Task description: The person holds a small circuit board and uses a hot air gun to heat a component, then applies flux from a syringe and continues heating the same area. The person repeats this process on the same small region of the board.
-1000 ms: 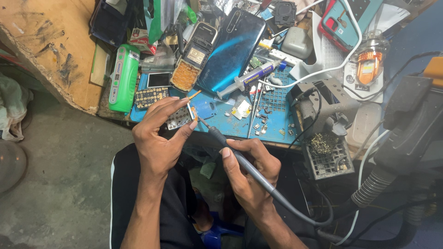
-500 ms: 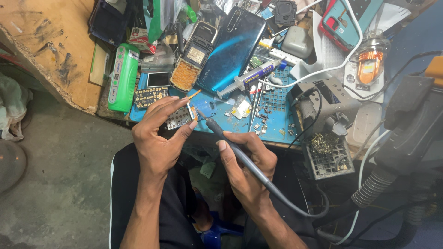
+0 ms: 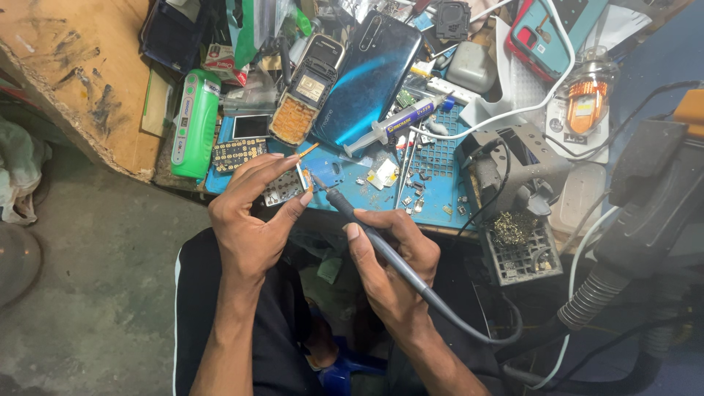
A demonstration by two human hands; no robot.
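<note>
the left hand (image 3: 246, 220) has its fingers clamped on a small circuit board (image 3: 286, 189), held just off the near edge of the blue mat (image 3: 440, 192) that covers the worktop. the right hand (image 3: 389, 268) has its fingers wrapped tight round a grey soldering iron (image 3: 367, 233), tip tilted up and left, touching the board's right edge. both hands hang over the person's lap, in front of the worktop edge, where there is open room; the iron's cable loops away to the right. ahead, the mat is crowded: a syringe (image 3: 400, 121), loose small parts, a dark blue phone (image 3: 370, 77) and an opened keypad phone (image 3: 304, 92) lie near the board. a green case (image 3: 194, 121) sits at the mat's left edge, beside a wooden slab (image 3: 81, 73). bare concrete floor (image 3: 95, 293) lies left.
</note>
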